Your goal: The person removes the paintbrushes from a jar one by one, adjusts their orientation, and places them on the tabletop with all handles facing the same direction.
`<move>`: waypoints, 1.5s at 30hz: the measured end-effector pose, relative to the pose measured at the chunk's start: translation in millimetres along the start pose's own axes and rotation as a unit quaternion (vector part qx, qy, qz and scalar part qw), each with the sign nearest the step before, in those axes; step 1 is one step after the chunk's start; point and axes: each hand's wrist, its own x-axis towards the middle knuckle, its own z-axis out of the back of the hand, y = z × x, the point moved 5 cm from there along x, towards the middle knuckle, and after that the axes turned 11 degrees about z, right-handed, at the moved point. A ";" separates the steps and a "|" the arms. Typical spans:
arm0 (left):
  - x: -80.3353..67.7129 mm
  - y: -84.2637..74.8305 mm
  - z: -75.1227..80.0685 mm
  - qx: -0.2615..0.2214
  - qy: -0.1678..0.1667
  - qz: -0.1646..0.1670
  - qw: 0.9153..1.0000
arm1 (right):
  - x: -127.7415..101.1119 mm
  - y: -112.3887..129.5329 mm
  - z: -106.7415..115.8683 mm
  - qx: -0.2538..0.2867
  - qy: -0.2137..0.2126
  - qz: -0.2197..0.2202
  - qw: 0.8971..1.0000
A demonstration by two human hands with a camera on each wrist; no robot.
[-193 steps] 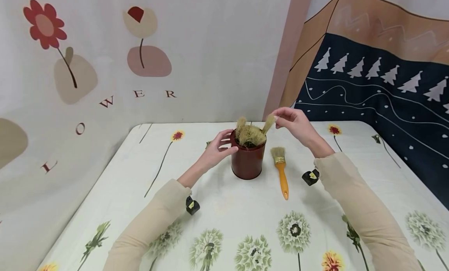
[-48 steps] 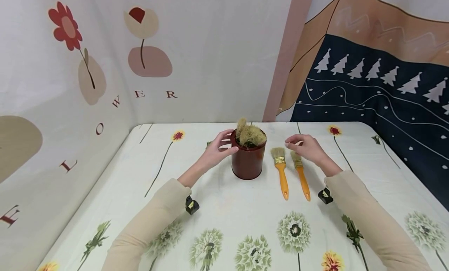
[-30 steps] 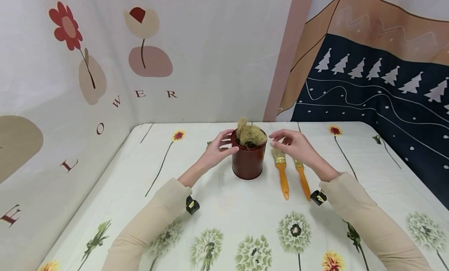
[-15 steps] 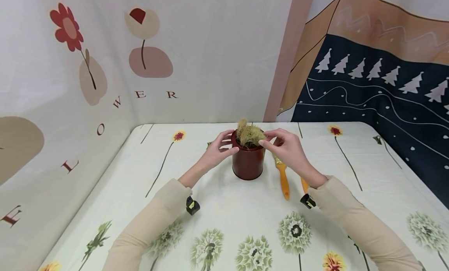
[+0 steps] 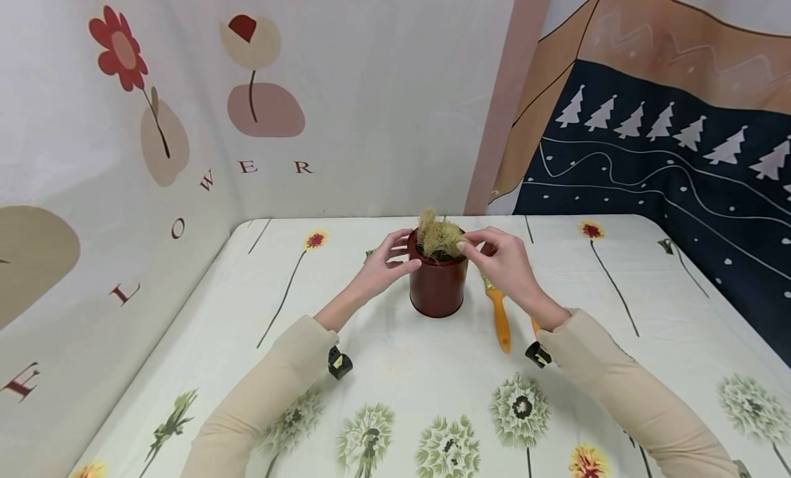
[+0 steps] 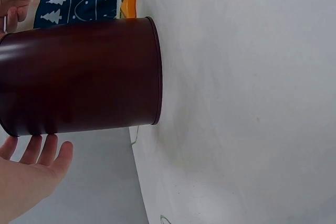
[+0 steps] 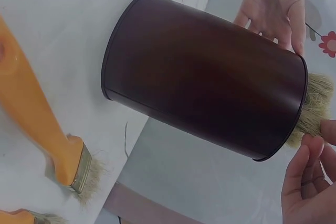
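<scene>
A dark red can stands mid-table with several brushes' tan bristles sticking out of its top. My left hand rests against the can's left side, thumb on the wall and fairly straight fingers at the rim. My right hand reaches in from the right, and its thumb and forefinger pinch a bristle tuft at the can's right rim. An orange-handled brush lies just right of the can. A second brush beside it is mostly hidden under my right wrist.
The flower-printed tablecloth covers the whole table. A flower-patterned cloth wall closes off the left and back. A dark cloth with white trees hangs along the right side. Small black wrist cameras sit under both sleeves.
My right hand laid a second brush down beside the first, then moved left to the can and took hold of the bristles. The left hand and can have stayed put.
</scene>
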 end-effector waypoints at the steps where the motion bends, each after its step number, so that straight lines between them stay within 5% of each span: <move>1: -1.9 -3.0 -0.3 0.000 0.001 0.000 1.000 | 0.2 0.2 0.2 -0.001 0.000 0.002 1.000; 12: -7.2 -10.7 -1.5 0.008 0.000 0.000 1.000 | 4.8 3.6 5.0 0.002 -0.019 0.034 0.999; 30: -6.3 -9.8 -0.9 0.006 -0.002 -0.001 1.000 | 13.2 13.4 25.0 0.034 -0.055 0.026 0.998; 39: -5.9 -9.4 -0.4 0.005 -0.001 -0.001 1.000 | 19.1 54.4 46.2 0.031 -0.081 0.062 0.994; 45: -5.9 -9.4 -0.8 0.008 -0.004 -0.003 1.000 | 22.4 30.3 50.3 0.035 -0.095 0.068 0.993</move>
